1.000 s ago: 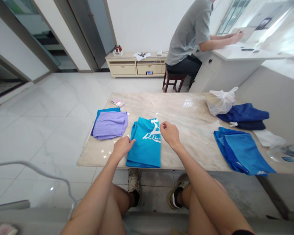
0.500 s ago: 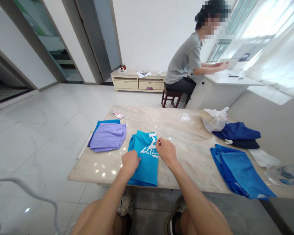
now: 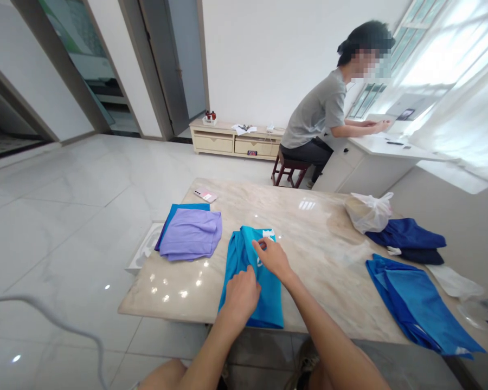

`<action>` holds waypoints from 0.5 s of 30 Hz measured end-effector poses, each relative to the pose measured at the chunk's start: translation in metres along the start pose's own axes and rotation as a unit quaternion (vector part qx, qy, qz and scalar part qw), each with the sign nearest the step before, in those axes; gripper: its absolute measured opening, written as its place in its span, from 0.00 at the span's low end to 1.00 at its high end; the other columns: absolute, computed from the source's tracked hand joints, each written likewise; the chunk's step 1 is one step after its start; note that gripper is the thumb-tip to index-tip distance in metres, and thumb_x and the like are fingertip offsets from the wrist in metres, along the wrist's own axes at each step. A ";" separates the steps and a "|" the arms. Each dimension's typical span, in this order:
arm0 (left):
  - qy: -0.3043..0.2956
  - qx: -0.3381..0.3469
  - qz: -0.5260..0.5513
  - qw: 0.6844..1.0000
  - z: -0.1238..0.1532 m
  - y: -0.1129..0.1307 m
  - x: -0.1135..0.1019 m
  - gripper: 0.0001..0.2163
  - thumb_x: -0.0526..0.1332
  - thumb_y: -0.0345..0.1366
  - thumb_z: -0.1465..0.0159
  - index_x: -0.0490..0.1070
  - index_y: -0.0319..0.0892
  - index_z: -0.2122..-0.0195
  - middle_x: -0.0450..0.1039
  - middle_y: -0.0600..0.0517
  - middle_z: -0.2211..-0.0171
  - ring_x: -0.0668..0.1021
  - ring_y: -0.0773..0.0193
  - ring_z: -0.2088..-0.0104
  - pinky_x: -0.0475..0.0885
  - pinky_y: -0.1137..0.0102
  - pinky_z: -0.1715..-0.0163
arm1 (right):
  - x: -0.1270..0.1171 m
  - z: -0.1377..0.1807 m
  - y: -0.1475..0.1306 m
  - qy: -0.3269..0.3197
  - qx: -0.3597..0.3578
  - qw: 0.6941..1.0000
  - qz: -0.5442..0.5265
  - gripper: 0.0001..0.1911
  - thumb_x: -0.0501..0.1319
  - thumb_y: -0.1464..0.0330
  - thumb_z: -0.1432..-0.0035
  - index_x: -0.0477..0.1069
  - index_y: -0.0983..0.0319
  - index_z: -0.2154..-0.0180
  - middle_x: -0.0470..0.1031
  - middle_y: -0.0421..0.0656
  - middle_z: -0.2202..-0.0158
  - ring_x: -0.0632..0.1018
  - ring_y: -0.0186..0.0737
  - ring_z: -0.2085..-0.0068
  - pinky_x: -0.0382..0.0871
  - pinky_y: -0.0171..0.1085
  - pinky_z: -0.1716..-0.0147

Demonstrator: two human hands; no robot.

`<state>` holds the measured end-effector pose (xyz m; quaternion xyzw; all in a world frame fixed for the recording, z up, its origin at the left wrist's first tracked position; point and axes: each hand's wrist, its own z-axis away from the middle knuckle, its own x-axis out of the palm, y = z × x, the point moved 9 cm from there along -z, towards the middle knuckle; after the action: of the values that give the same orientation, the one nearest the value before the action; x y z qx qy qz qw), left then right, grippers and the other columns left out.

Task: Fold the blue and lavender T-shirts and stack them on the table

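On my head-camera feed, both grips are down on the turquoise T-shirt [image 3: 270,303], which lies lengthwise on the marble tabletop [image 3: 309,276], close to the near edge and directly in front of the wearer. The left grip [image 3: 242,297] sits over the shirt's lower middle, knuckles up and fingers curled in. It looks narrow and seems to press the cloth against the stone, but I cannot tell from this angle whether it has pinched any fabric. The right grip [image 3: 268,259] is just beyond it, also narrow, with thumb and fingers drawn together at a ridge of cloth near the white print [image 3: 268,234]. The contact is too small for me to confirm a hold. The shirt lies beneath and between them, not lifted, and looks bunched along its left side. To the left, a lilac garment [image 3: 191,235] rests on a blue one [image 3: 183,208], with a flat pink object [image 3: 205,195] beyond. To the right are a bright blue garment [image 3: 421,303], navy garments [image 3: 404,233] and a white plastic bag [image 3: 368,213]. I read these separate piles as keeping colours apart and leaving the middle free for handling. Farther off, a seated person [image 3: 319,114] works at a white desk [image 3: 390,149].
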<state>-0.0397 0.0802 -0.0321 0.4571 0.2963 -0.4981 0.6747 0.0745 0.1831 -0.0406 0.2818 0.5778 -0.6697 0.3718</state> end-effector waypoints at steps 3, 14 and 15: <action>-0.045 0.030 0.003 0.999 0.010 0.020 0.011 0.20 0.54 0.30 0.26 0.72 0.38 0.35 0.82 0.34 0.45 0.84 0.42 0.42 0.78 0.58 0.46 | 0.018 -0.003 -0.005 -0.027 0.029 0.999 0.018 0.31 0.55 0.42 0.25 0.78 0.59 0.42 0.85 0.51 0.47 0.84 0.51 0.44 0.74 0.40 0.50; -0.070 0.049 -0.002 0.996 0.022 0.025 0.017 0.20 0.51 0.28 0.24 0.73 0.37 0.36 0.82 0.31 0.45 0.84 0.42 0.42 0.78 0.57 0.47 | 0.022 -0.023 -0.003 0.038 0.035 0.997 0.054 0.17 0.55 0.63 0.23 0.80 0.61 0.46 0.85 0.53 0.49 0.84 0.52 0.44 0.74 0.41 0.47; -0.064 0.048 0.002 0.997 0.023 0.025 0.015 0.19 0.52 0.30 0.24 0.73 0.37 0.36 0.82 0.32 0.45 0.84 0.42 0.42 0.78 0.58 0.48 | 0.014 -0.025 -0.005 0.056 0.025 0.998 0.014 0.18 0.54 0.64 0.23 0.81 0.62 0.47 0.85 0.52 0.49 0.83 0.50 0.44 0.74 0.40 0.46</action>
<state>-0.0128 0.0554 -0.0272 0.4565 0.2273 -0.5384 0.6708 0.0610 0.2058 -0.0539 0.3365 0.5765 -0.6618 0.3412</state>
